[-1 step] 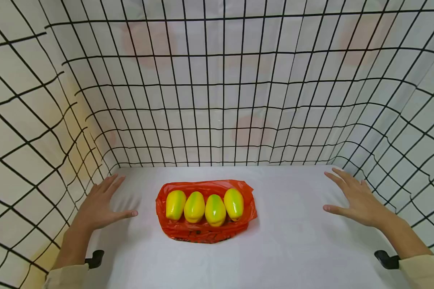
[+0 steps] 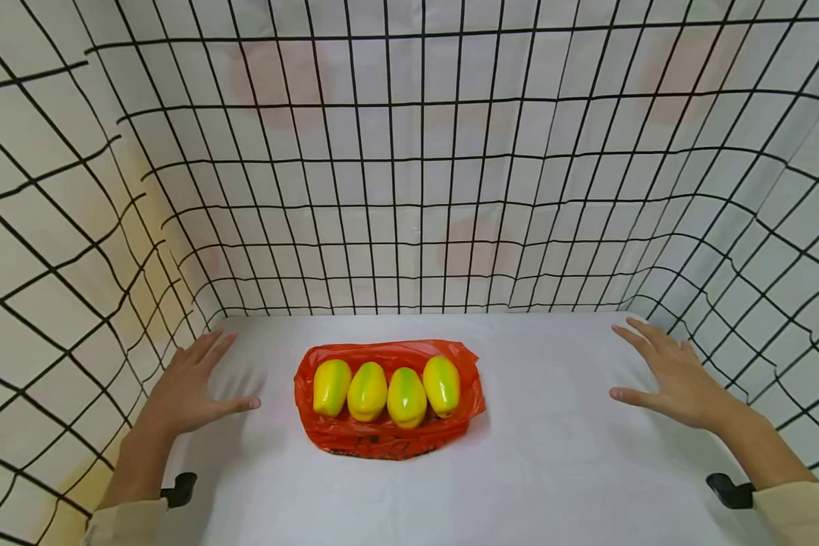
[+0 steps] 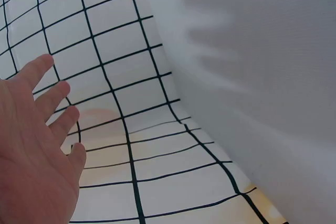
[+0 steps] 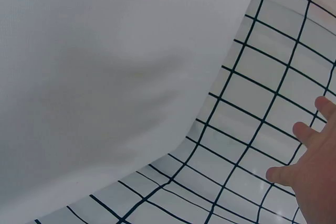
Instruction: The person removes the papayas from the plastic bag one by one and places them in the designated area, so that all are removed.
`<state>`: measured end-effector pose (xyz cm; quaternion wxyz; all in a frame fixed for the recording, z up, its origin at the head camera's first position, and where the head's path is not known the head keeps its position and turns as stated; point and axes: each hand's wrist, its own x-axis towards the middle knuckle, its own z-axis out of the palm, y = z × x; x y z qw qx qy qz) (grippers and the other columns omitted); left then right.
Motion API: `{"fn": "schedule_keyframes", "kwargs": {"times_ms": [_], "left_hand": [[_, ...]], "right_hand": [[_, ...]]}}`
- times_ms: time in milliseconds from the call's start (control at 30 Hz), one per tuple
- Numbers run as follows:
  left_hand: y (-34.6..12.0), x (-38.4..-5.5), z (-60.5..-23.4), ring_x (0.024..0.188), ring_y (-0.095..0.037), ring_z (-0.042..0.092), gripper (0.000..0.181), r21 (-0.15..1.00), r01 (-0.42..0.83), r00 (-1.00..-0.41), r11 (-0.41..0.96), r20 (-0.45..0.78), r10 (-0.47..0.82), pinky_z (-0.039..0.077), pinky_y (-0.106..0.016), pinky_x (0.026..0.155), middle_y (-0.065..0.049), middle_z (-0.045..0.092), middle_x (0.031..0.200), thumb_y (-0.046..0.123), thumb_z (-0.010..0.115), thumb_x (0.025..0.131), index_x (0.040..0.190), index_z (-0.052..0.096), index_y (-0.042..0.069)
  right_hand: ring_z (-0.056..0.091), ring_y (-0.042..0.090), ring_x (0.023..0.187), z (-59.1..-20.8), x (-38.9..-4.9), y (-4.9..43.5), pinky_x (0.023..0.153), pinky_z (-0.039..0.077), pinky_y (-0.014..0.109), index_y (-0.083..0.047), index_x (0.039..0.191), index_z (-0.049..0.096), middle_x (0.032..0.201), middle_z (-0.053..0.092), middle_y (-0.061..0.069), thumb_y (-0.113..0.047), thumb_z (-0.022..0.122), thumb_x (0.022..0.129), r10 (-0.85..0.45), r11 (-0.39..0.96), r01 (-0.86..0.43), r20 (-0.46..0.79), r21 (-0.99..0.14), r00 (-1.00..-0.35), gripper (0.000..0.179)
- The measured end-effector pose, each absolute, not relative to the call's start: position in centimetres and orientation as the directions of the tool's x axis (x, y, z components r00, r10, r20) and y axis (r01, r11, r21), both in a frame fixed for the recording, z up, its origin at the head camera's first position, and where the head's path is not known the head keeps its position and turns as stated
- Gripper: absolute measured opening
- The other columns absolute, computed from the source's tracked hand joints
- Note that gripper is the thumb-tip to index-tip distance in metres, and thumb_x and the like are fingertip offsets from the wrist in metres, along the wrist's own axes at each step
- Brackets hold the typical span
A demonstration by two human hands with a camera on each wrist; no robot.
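Several glossy yellow-green oval fruits (image 2: 367,391) stand in a row on a crumpled red plastic bag (image 2: 389,444), which lies on the white surface left of centre. Their exact kind is not certain. To the left of the bag, my left hand (image 2: 186,387) hovers with fingers spread and thumb pointing inward, touching nothing. In the left wrist view the palm of that hand (image 3: 34,156) shows bare. Far to the right, my right hand (image 2: 679,383) is held up likewise, its fingers apart. The right wrist view catches part of this hand (image 4: 320,171) with nothing in it.
White walls with a black grid (image 2: 409,182) enclose the back and both sides. White cloth covers the table (image 2: 553,470). A dark strap piece (image 2: 180,491) sits at the left wrist, and another dark piece (image 2: 730,491) at the right wrist.
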<state>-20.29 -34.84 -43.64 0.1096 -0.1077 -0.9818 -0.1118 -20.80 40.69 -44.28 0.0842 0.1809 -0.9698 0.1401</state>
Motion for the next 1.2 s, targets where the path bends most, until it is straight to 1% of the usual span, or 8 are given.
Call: {"fn": "schedule_keyframes", "kwargs": {"times_ms": [167, 267, 400, 533, 633, 833, 1000, 1200], "left_hand": [[-34.8, -20.1, -44.0, 0.147, -0.056, 0.027, 0.119, 0.206, 0.220, -0.959, 0.953, 0.222, 0.174, 0.021, -0.077, 0.117, -0.019, 0.021, 0.169, 0.074, 0.077, 0.072, 0.163, 0.027, 0.016], [-34.7, -19.9, -44.2, 0.145, -0.059, 0.029, 0.118, 0.204, 0.197, -0.965, 0.959, 0.211, 0.154, 0.026, -0.081, 0.111, -0.020, 0.022, 0.169, 0.074, 0.077, 0.072, 0.163, 0.028, 0.016], [-34.6, -19.7, -44.6, 0.143, -0.062, 0.030, 0.118, 0.208, 0.173, -0.972, 0.963, 0.192, 0.133, 0.030, -0.084, 0.104, -0.022, 0.023, 0.168, 0.075, 0.076, 0.072, 0.163, 0.027, 0.018], [-34.4, -19.8, -44.8, 0.143, -0.062, 0.029, 0.118, 0.223, 0.170, -0.975, 0.960, 0.178, 0.131, 0.030, -0.085, 0.103, -0.025, 0.024, 0.166, 0.075, 0.076, 0.073, 0.164, 0.025, 0.020], [-34.1, -20.1, -45.0, 0.143, -0.061, 0.030, 0.118, 0.239, 0.177, -0.975, 0.955, 0.176, 0.137, 0.030, -0.085, 0.103, -0.025, 0.025, 0.166, 0.075, 0.075, 0.073, 0.165, 0.023, 0.022], [-33.2, -20.5, -45.6, 0.145, -0.057, 0.031, 0.116, 0.268, 0.184, -0.974, 0.946, 0.182, 0.137, 0.033, -0.084, 0.103, -0.022, 0.026, 0.166, 0.076, 0.075, 0.074, 0.164, 0.024, 0.024], [-32.2, -20.4, -46.0, 0.144, -0.055, 0.032, 0.113, 0.317, 0.185, -0.973, 0.930, 0.192, 0.128, 0.041, -0.082, 0.098, -0.021, 0.027, 0.166, 0.073, 0.077, 0.074, 0.163, 0.028, 0.023], [-31.6, -20.4, -47.0, 0.144, -0.051, 0.034, 0.109, 0.348, 0.200, -0.968, 0.916, 0.216, 0.129, 0.047, -0.078, 0.093, -0.018, 0.029, 0.166, 0.072, 0.077, 0.075, 0.163, 0.029, 0.027]], "right_hand": [[0.021, 0.054, 0.151, -44.6, -20.8, 40.7, 0.113, -0.010, 0.083, -0.030, 0.166, 0.019, 0.172, 0.013, 0.015, -0.052, 0.080, 0.082, -0.317, 0.897, -0.364, 0.208, -0.250, -0.925, 0.106], [0.022, 0.054, 0.150, -44.7, -20.8, 40.8, 0.113, -0.007, 0.083, -0.028, 0.166, 0.018, 0.172, 0.014, 0.016, -0.053, 0.079, 0.083, -0.316, 0.899, -0.363, 0.213, -0.244, -0.925, 0.106], [0.024, 0.058, 0.148, -44.9, -20.8, 40.8, 0.112, 0.001, 0.086, -0.026, 0.166, 0.018, 0.171, 0.015, 0.018, -0.053, 0.079, 0.082, -0.318, 0.900, -0.367, 0.219, -0.237, -0.922, 0.107], [0.028, 0.061, 0.144, -45.2, -20.8, 40.7, 0.107, 0.015, 0.087, -0.025, 0.166, 0.020, 0.171, 0.017, 0.018, -0.052, 0.080, 0.082, -0.319, 0.898, -0.370, 0.224, -0.239, -0.921, 0.106], [0.028, 0.059, 0.146, -45.3, -20.9, 40.6, 0.105, 0.022, 0.085, -0.026, 0.165, 0.021, 0.171, 0.017, 0.017, -0.051, 0.079, 0.083, -0.311, 0.898, -0.363, 0.224, -0.250, -0.924, 0.104], [0.023, 0.055, 0.150, -44.9, -21.2, 39.8, 0.103, 0.023, 0.086, -0.027, 0.166, 0.017, 0.171, 0.016, 0.017, -0.053, 0.077, 0.086, -0.291, 0.899, -0.341, 0.209, -0.275, -0.934, 0.103], [0.020, 0.051, 0.153, -44.8, -21.5, 38.8, 0.103, 0.026, 0.085, -0.027, 0.166, 0.016, 0.172, 0.013, 0.015, -0.052, 0.077, 0.087, -0.287, 0.888, -0.338, 0.200, -0.311, -0.937, 0.103], [0.015, 0.049, 0.155, -45.4, -21.7, 37.3, 0.104, 0.026, 0.084, -0.027, 0.166, 0.014, 0.173, 0.011, 0.013, -0.047, 0.076, 0.089, -0.306, 0.845, -0.354, 0.182, -0.401, -0.935, 0.101]]}}
